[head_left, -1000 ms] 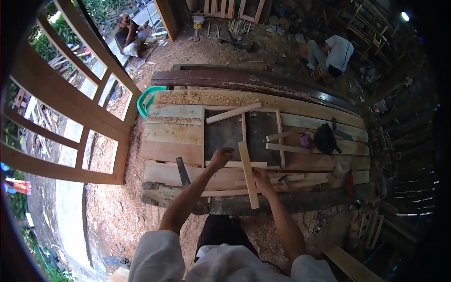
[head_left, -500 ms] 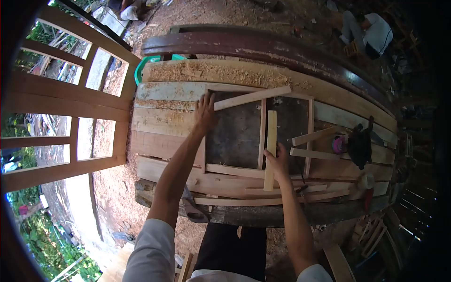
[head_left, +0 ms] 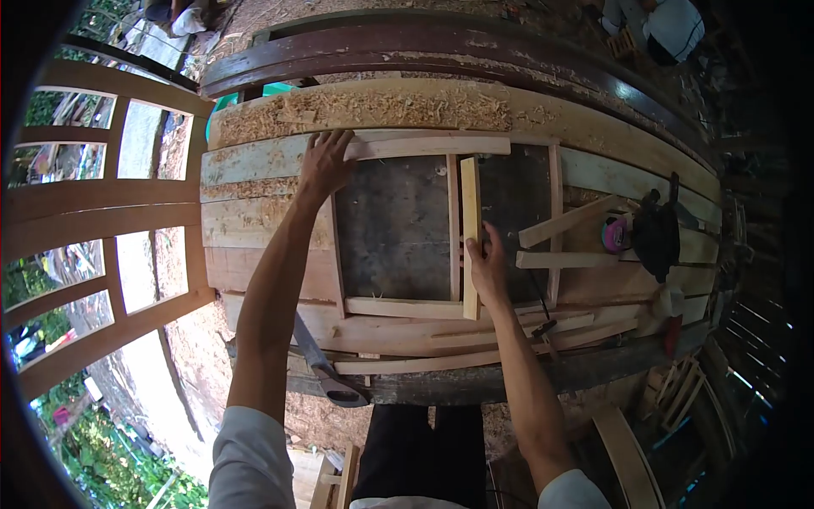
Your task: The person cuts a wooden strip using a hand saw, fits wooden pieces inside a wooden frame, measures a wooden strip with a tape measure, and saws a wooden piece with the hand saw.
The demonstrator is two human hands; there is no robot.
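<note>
Across a workshop bench (head_left: 271, 271) of wooden planks, you stand with both bare hands reaching forward over the boards. To your left stands a large wooden lattice (head_left: 110, 191), daylight showing through its openings. Along the bench's far side lies a dark reddish beam (head_left: 381, 47), well apart from your hands. Near the bench's middle, a slim rectangular frame (head_left: 555, 220) surrounds a dark surface (head_left: 394, 225), with one crosspiece dividing it. A person in a light top (head_left: 674, 30) is partly visible at upper right.

Along the frame's far edge lies a light wood strip (head_left: 432, 146), your left hand (head_left: 325, 161) at its left end, palm down, fingers spread; whether they grip the wood or only rest on it, you cannot tell from this angle. Your right hand (head_left: 486, 259) is closed around the lower part of a yellowish strip (head_left: 471, 195), which points away from you just beside the crosspiece, its near end reaching the frame's near side.

To the right, two short strips (head_left: 568, 222) (head_left: 577, 260) lie over the frame's right side, near a black bundle (head_left: 655, 242). Toward you, a handsaw (head_left: 343, 392) lies at the bench's near edge, its handle overhanging. Smaller still, a pink roll (head_left: 615, 235) sits beside the bundle, and curled shavings (head_left: 381, 106) litter the far plank.
</note>
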